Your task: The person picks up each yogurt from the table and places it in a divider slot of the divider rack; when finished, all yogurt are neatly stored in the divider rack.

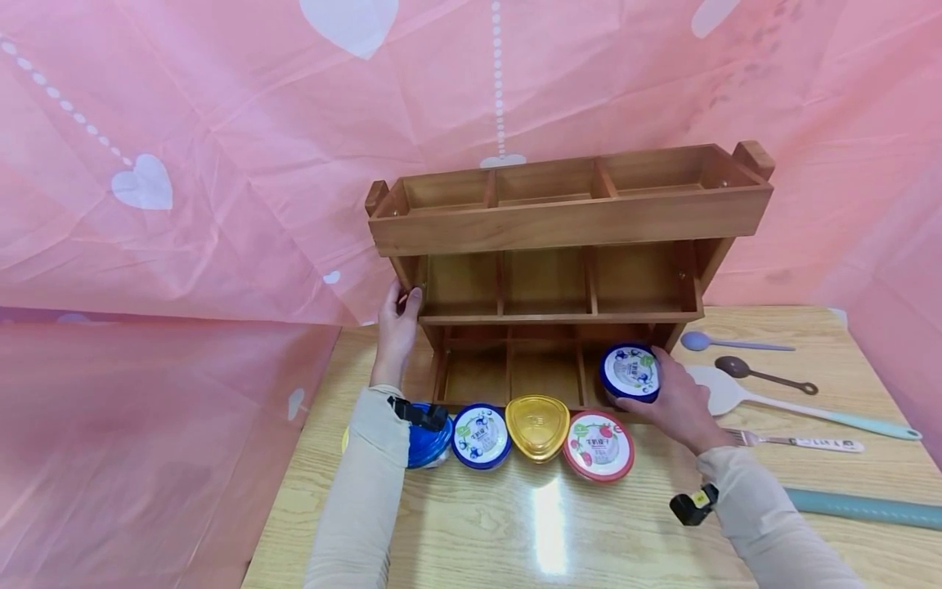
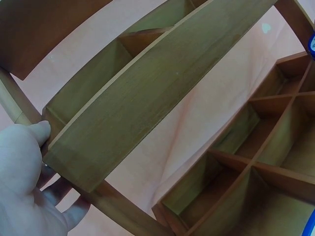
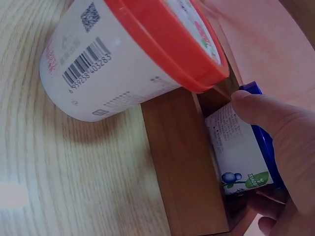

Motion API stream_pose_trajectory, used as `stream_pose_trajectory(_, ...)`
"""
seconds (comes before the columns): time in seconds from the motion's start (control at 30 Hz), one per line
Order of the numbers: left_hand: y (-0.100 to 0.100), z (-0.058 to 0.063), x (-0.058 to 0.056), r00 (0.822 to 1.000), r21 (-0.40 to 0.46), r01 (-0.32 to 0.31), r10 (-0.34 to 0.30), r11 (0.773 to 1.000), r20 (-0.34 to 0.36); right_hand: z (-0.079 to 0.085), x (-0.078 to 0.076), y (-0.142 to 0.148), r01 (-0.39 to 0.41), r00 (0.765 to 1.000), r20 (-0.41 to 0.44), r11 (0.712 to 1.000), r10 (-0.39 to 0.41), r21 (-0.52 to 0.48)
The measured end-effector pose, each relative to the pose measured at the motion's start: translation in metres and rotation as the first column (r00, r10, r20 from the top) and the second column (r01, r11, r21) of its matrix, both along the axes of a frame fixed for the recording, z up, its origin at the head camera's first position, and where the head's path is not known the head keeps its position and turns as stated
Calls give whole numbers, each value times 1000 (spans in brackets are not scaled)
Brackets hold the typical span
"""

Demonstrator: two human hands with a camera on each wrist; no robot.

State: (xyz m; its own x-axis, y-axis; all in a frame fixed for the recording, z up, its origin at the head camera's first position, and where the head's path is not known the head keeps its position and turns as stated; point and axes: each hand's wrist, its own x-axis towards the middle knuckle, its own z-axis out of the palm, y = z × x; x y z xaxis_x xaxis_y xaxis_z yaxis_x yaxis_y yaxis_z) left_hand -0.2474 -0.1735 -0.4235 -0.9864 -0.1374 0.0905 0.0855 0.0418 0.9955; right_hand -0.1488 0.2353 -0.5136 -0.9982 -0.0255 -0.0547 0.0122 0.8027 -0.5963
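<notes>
A three-tier wooden rack (image 1: 567, 227) with divided compartments stands on the table. At its left side my left hand (image 1: 400, 331) grips the end of the middle tier; in the left wrist view the thumb (image 2: 39, 132) lies on the tier's end and the fingers curl below. My right hand (image 1: 673, 401) holds a blue-lidded tub (image 1: 630, 373) with a blueberry label at the bottom tier's right compartment. In the right wrist view that tub's white side (image 3: 236, 147) sits partly below the compartment's front board (image 3: 184, 162), with my thumb on its blue lid.
Before the rack stand a red-lidded tub (image 1: 599, 446), a yellow-lidded container (image 1: 538, 428), another blue-lidded tub (image 1: 481, 437) and a plain blue lid (image 1: 427, 442). On the right lie a blue spoon (image 1: 736, 343), a brown ladle (image 1: 765, 376), a white turner (image 1: 795, 409), a fork (image 1: 795, 442) and a teal tube (image 1: 868, 505).
</notes>
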Motion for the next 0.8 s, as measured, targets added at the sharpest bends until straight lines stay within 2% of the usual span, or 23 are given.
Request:
stream_pose_trajectory(0.1, 1, -2, 0, 1000, -6, -11, 11, 1000, -11, -2, 1, -2, 7, 1000, -7, 999, -7, 34)
stream_pose_trajectory(0.3, 1, -5, 0, 999, -36, -25, 24, 999, -35, -2, 3, -3, 23, 1000, -15, 1000, -23, 20)
stream_pose_trajectory(0.63, 1, -1, 0, 1000, -24, -14, 14, 1000, -15, -4, 3, -2, 15, 1000, 8, 999, -15, 32)
stream_pose_trajectory(0.8, 1, -1, 1, 1000, -25, -17, 16, 1000, -18, -5, 7, -4, 4, 1000, -15, 999, -4, 48)
